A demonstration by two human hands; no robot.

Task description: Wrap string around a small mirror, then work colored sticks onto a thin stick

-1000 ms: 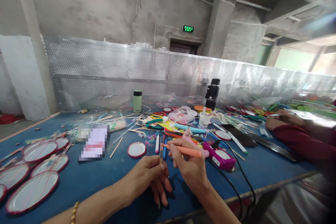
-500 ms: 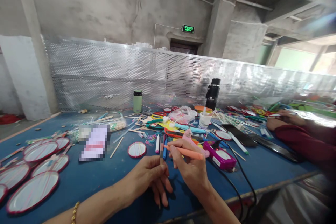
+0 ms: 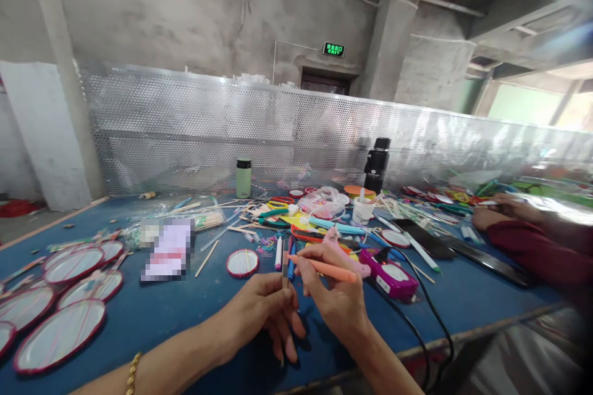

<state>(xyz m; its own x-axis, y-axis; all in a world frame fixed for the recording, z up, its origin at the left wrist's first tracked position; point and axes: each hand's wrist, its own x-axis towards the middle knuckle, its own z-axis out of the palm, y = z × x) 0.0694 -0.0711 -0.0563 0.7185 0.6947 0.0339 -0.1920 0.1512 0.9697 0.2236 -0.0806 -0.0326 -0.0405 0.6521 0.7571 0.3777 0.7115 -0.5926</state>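
My left hand (image 3: 262, 308) pinches a flat wooden craft stick (image 3: 285, 264) between thumb and forefinger, the other fingers hanging loosely below. The stick points up and away from me. In my right hand (image 3: 336, 296) an orange marker (image 3: 330, 268) is held in a writing grip. Its tip meets or almost meets the upper part of the stick; contact is too small to be sure of. Just beyond the hands lie a white-and-purple marker (image 3: 278, 253) and a blue marker (image 3: 291, 262). A small round red-rimmed disc (image 3: 242, 263) is left of them.
Larger red-rimmed discs (image 3: 60, 333) overlap at the left. A purple power strip (image 3: 388, 274) with black cables and a pink glue gun (image 3: 340, 248) sit at right. Behind are a green bottle (image 3: 243, 179), a black flask (image 3: 377, 166) and scattered sticks. A co-worker's sleeve (image 3: 532, 247) is far right.
The orange marker's tip has shifted very slightly left along the stick. Both hands keep their grips, and the view has moved a little.
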